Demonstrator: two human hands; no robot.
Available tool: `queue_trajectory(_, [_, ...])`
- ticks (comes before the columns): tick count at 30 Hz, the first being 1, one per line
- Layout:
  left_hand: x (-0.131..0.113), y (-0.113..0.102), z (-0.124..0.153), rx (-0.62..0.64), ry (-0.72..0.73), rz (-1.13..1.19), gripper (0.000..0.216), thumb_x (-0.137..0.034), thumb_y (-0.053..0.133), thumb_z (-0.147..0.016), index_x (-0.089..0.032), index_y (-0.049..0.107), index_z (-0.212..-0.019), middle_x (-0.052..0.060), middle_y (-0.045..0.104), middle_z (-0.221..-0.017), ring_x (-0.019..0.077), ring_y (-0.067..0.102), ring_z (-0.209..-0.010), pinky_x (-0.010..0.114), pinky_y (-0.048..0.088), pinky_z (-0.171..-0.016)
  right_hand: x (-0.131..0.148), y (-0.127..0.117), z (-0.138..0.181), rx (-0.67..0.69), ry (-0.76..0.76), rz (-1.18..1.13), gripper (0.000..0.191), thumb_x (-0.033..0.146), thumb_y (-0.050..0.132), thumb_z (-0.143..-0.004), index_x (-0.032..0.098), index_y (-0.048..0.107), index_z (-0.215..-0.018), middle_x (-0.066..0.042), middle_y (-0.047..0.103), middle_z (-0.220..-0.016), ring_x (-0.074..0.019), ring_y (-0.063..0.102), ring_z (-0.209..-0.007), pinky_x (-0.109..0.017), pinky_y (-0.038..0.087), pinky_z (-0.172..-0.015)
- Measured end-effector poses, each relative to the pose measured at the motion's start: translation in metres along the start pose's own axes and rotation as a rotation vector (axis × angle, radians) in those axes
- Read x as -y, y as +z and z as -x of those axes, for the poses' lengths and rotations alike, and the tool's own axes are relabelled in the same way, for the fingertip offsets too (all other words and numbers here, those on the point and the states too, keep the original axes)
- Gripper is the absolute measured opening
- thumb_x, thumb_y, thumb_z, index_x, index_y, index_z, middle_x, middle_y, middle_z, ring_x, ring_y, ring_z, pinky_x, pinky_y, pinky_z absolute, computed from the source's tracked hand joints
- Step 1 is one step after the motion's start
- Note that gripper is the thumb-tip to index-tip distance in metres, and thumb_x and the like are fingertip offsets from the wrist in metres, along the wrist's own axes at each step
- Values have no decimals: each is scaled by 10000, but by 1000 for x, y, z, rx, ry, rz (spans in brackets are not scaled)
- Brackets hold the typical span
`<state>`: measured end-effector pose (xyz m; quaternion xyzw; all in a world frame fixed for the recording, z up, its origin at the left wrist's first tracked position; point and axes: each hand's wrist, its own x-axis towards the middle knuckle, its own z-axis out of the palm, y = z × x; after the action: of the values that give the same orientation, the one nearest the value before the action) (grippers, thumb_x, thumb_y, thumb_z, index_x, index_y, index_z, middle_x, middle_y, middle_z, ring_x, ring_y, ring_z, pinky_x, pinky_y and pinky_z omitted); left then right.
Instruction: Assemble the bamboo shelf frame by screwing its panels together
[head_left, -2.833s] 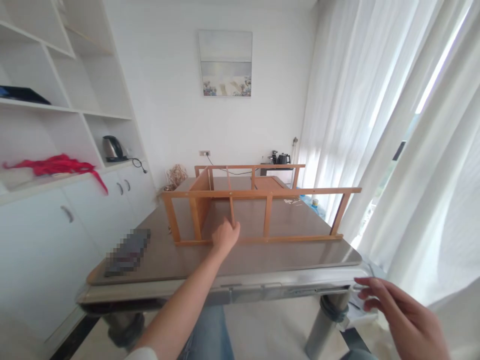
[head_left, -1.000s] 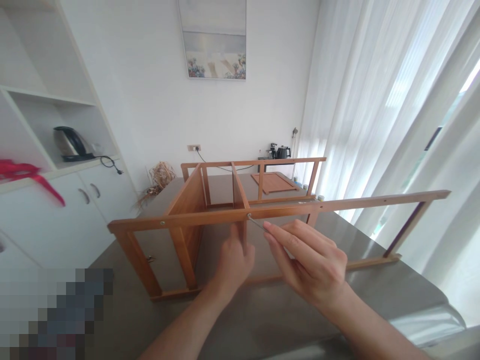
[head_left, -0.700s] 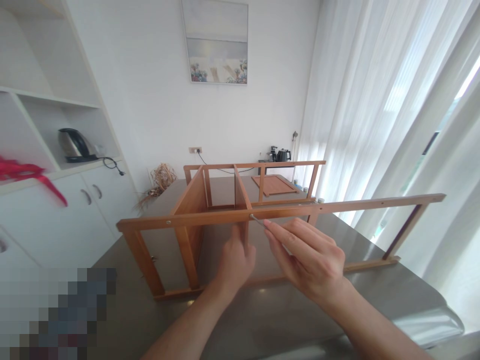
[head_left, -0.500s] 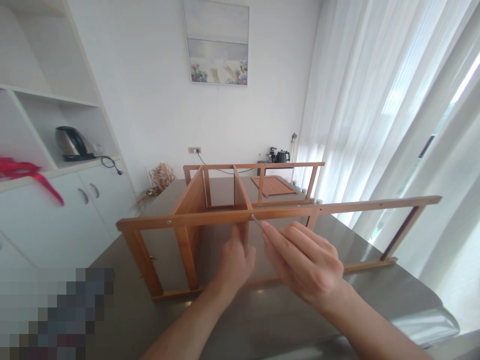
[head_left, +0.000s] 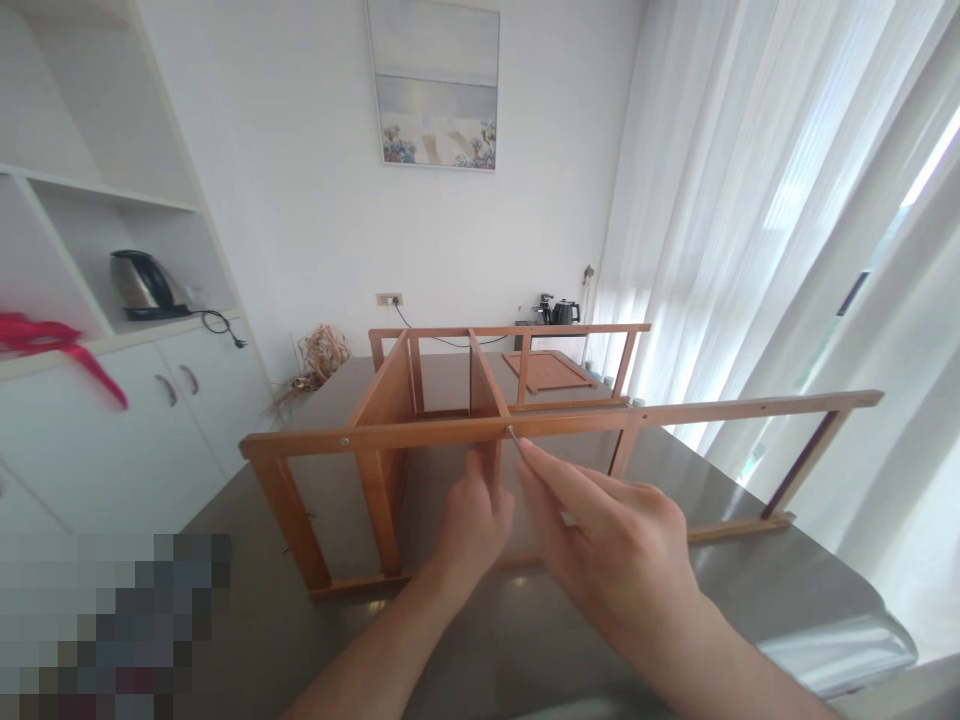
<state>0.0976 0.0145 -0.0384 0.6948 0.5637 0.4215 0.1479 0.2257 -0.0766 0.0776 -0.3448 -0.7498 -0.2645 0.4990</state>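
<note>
A brown wooden shelf frame (head_left: pixel 390 435) lies on its side on the grey table (head_left: pixel 525 640). My left hand (head_left: pixel 472 525) is closed around a vertical divider of the frame, just under the near top rail. My right hand (head_left: pixel 607 545) pinches a thin metal tool (head_left: pixel 516 440). The tool's tip rests on a screw in that rail, right above my left hand.
A loose wooden panel (head_left: pixel 547 368) lies at the table's far end. White cabinets with a kettle (head_left: pixel 139 283) and a red cloth (head_left: pixel 52 340) stand on the left. White curtains (head_left: pixel 787 250) hang on the right. A blurred-out item (head_left: pixel 112 620) sits at the near left corner.
I have stepped close to the table. My right hand came up from beside the table edge with the thin tool and set it on the rail screw, and has turned slightly since. My left hand keeps its grip.
</note>
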Motion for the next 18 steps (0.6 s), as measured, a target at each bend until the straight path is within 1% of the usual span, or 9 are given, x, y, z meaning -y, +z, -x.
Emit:
queue_trajectory(3, [-5,-5,1,24,-27,42,218,-220,539,-906,-209,476,-1114,90,736,-876,288,740,-896,315,481,-669,-2,-1,0,55,95,-128,191,174,588,-961,132,695,-1113,39,692,-637,-76,596,-468,-198,430,-468])
queue_trajectory(5, [-6,-5,1,43,-45,40,241,-243,559,-912,-206,488,-1139,103,748,-914,295,740,-939,313,486,-675,-3,-2,1,96,125,-199,233,153,588,-950,155,684,-1163,45,727,-708,-69,615,-492,-185,450,-491])
queue_trajectory(6, [-6,-5,1,51,-47,31,226,-255,555,-921,-202,503,-1134,111,751,-928,298,738,-955,314,487,-674,-5,-2,2,111,127,-233,232,141,587,-948,168,687,-1155,48,735,-735,-63,618,-505,-178,454,-502])
queue_trajectory(9, [-3,-2,0,64,-21,-10,162,-271,507,-953,-187,552,-1085,133,754,-948,302,733,-979,321,490,-684,-8,0,4,137,111,-326,169,128,591,-953,193,703,-1064,54,730,-767,-52,630,-558,-158,464,-542])
queue_trajectory(11, [-1,-1,0,60,-13,-27,148,-276,493,-962,-186,568,-1052,131,752,-925,300,735,-957,322,489,-684,-11,2,6,154,100,-366,158,131,600,-959,199,692,-1069,56,727,-786,-52,644,-594,-153,476,-578])
queue_trajectory(14, [0,0,0,47,5,-11,134,-284,478,-970,-197,561,-1029,106,743,-893,282,739,-900,310,476,-652,-17,1,7,201,63,-433,216,125,592,-969,193,654,-1165,36,745,-904,-58,682,-690,-153,503,-645])
queue_trajectory(18, [-1,-2,2,15,56,31,139,-234,461,-951,-188,530,-1062,101,732,-883,272,736,-870,311,462,-644,-28,-5,2,335,-52,-532,339,106,502,-978,134,566,-1310,-38,732,-989,-105,696,-770,-208,542,-670])
